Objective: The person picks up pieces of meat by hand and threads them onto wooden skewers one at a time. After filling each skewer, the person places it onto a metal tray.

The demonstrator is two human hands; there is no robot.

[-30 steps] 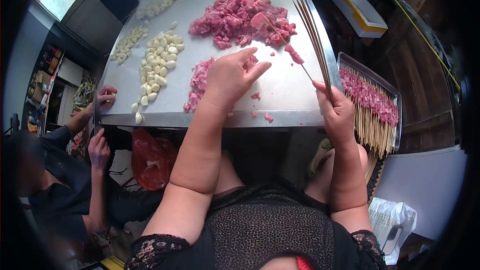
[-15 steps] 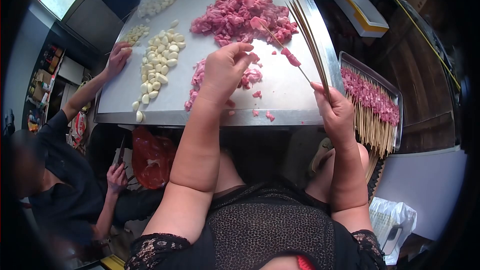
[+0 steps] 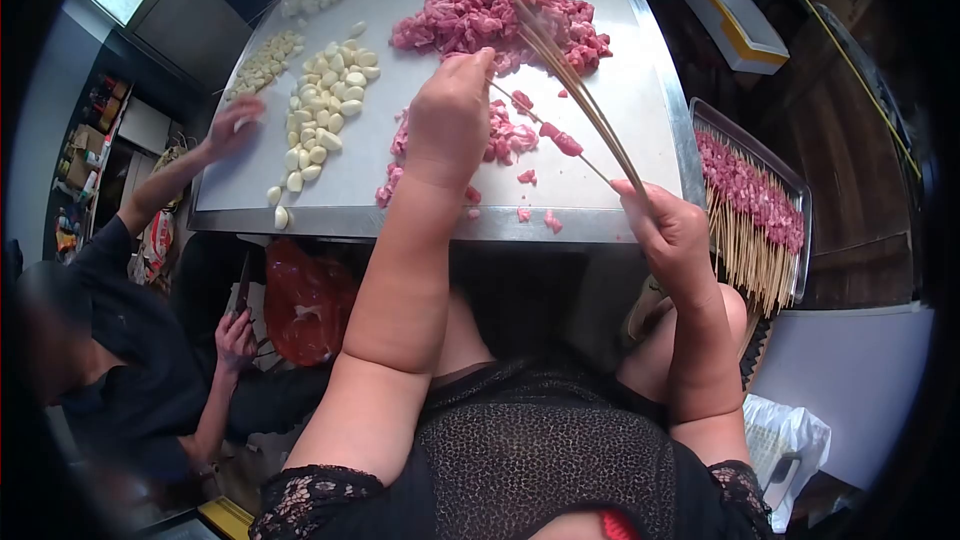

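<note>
My right hand (image 3: 665, 230) is closed around a bundle of thin bamboo skewers (image 3: 590, 105), which point up and away over the table. One skewer angles left from this hand, with a chunk of meat (image 3: 562, 139) threaded partway along it. At that skewer's far end, my left hand (image 3: 452, 110) is closed with its fingertips pinched together. The fingers hide the tip and any meat there. Beyond my left hand lies a large pile of raw meat pieces (image 3: 470, 15). A smaller heap of meat (image 3: 510, 140) shows beside and behind my left wrist.
Peeled garlic cloves (image 3: 325, 105) lie left on the metal table (image 3: 640, 175). A tray (image 3: 803, 275) of loaded meat skewers (image 3: 750, 190) is at the right; a white box (image 3: 735, 20) stands beyond. On the left, a co-worker's hand (image 3: 235, 340) holds a knife (image 3: 243, 285).
My left hand has moved up to the far end of the angled skewer, which has tilted further left. The skewer bundle has swung left too. The co-worker's far hand has lifted off the table.
</note>
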